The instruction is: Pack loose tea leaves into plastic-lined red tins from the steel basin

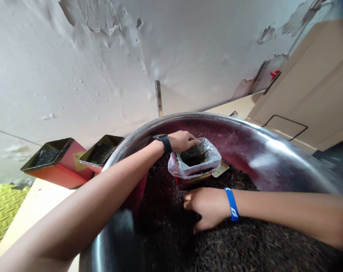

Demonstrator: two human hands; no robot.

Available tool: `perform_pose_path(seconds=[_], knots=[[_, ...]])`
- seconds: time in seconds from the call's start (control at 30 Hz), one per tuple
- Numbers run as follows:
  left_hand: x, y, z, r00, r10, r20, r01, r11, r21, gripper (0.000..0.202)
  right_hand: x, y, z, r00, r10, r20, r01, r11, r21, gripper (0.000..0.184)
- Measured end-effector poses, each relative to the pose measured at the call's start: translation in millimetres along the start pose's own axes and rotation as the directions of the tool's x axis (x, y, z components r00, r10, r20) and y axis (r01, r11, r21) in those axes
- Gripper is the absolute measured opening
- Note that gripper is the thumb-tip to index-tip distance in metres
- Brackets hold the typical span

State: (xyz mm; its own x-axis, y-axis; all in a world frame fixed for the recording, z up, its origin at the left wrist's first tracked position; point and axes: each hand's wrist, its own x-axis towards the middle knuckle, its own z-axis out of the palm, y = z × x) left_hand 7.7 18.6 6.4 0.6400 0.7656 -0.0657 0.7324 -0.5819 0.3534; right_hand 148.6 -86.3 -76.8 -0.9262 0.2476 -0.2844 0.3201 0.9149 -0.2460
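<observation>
A red tin [188, 182] lined with a clear plastic bag [198, 168] stands in a large metal basin [126, 145], on a bed of dark, dry loose tea leaves [245, 241]. Some dark leaves show inside the bag. My left hand [184, 141], with a black watch at the wrist, grips the bag's far left rim between thumb and fingers. In front of the tin, my right hand [208, 207], with a blue wristband, reaches down into the tea leaves. Its fingers curve downward with the thumb apart; the fingertips are partly hidden in shadow.
Two open red tins, one larger [58, 162] and one smaller [102, 151], stand left of the basin on a pale table [41, 200]. Yellow textured matting [4, 215] lies at far left. Behind is a peeling wall [117, 68]; a beige cabinet [310, 83] stands at right.
</observation>
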Motion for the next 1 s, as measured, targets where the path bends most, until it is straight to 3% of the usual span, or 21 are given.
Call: perform_pose_path(seconds=[0.3, 0.43, 0.57, 0.7, 0.83, 0.9, 1.0], knots=[[0.2, -1.0, 0.4, 1.000, 0.000, -0.006, 0.000, 1.000, 0.003, 0.048, -2.5, -25.9, -3.9, 0.982, -0.161, 0.098, 0.160, 0.987, 0.022, 0.050], [0.3, -1.0, 0.1, 1.000, 0.003, 0.009, -0.003, 1.000, -0.012, 0.046, -3.6, -41.8, -9.5, 0.947, -0.214, 0.241, 0.193, 0.975, 0.107, 0.034], [1.4, -3.5, 1.1, 1.000, 0.008, 0.004, -0.008, 1.000, -0.015, 0.048, -4.1, -45.1, -14.2, 0.927, -0.290, 0.239, 0.262, 0.954, 0.143, 0.021], [2.1, -4.9, 2.4, 1.000, 0.009, 0.001, -0.009, 1.000, -0.018, 0.048, -8.7, -42.6, -32.9, 0.950, -0.308, 0.056, 0.299, 0.946, 0.127, 0.022], [1.0, -2.8, 1.7, 1.000, 0.007, -0.006, -0.008, 1.000, -0.028, 0.048, -18.3, -34.3, -67.6, 0.935, -0.231, -0.270, 0.261, 0.962, 0.083, 0.025], [-0.2, -0.9, 0.1, 1.000, 0.004, -0.008, -0.004, 0.999, -0.035, 0.045, -23.1, -22.4, -83.0, 0.878, -0.113, -0.466, 0.168, 0.983, 0.079, 0.026], [-2.3, 0.8, -2.8, 1.000, 0.010, 0.018, -0.009, 1.000, -0.008, 0.033, -27.7, -0.4, -95.8, 0.717, 0.101, -0.690, -0.038, 0.994, 0.106, 0.025]])
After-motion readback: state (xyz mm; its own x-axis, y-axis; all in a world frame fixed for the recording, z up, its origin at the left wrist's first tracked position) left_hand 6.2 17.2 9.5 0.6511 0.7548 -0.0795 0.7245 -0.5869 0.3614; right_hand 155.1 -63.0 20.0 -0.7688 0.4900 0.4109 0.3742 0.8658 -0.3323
